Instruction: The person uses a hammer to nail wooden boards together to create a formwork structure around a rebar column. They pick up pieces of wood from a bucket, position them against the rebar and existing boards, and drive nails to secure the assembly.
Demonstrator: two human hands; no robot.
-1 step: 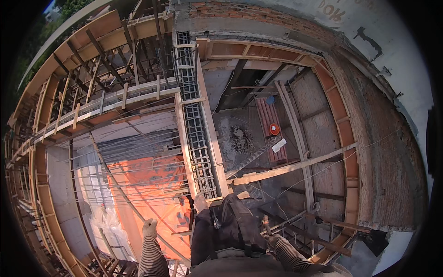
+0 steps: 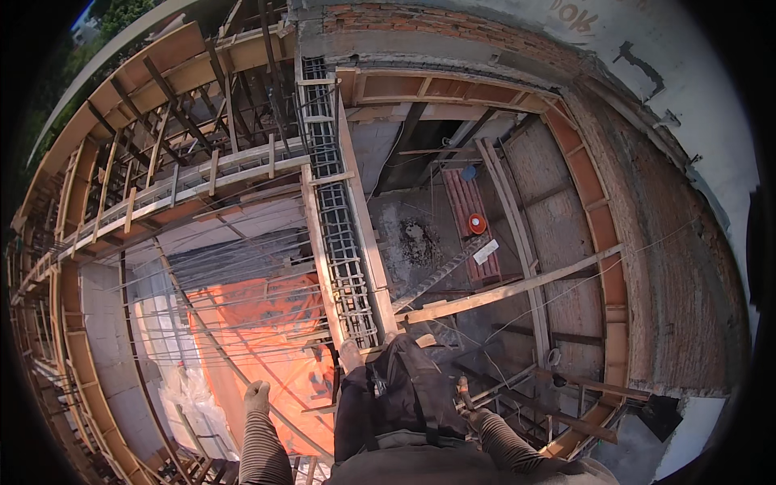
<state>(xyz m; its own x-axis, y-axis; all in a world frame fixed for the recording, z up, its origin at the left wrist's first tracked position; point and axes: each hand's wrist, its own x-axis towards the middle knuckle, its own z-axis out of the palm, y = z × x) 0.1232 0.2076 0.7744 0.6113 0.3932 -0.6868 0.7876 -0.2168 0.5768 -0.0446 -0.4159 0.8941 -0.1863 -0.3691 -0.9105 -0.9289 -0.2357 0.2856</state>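
My left hand (image 2: pixel 257 396) hangs out to the left in a striped sleeve, fingers curled into a fist with nothing visible in it. Below it, in the bay under me, lies an orange tarp (image 2: pixel 263 323). My right hand (image 2: pixel 470 408) is low on the right, closed around a small brownish-orange thing (image 2: pixel 463 390) that I cannot make out. A bare foot (image 2: pixel 351 356) of mine rests at the near end of a timber beam form (image 2: pixel 322 275). Inside the form runs a steel rebar cage (image 2: pixel 339 242). Dark trousers cover my bent legs.
Thin bars or rods span the left bay. On the right, a timber (image 2: pixel 509 287) crosses an open drop, with an orange bucket (image 2: pixel 476 224) on reddish planks far below. Wooden formwork (image 2: pixel 602 218) lines the brick wall (image 2: pixel 679 259). Timber props (image 2: pixel 170 97) crowd the far left.
The view has shifted slightly, so the beam form sits a little farther left. My left hand is slightly farther left and higher. My right hand has barely moved.
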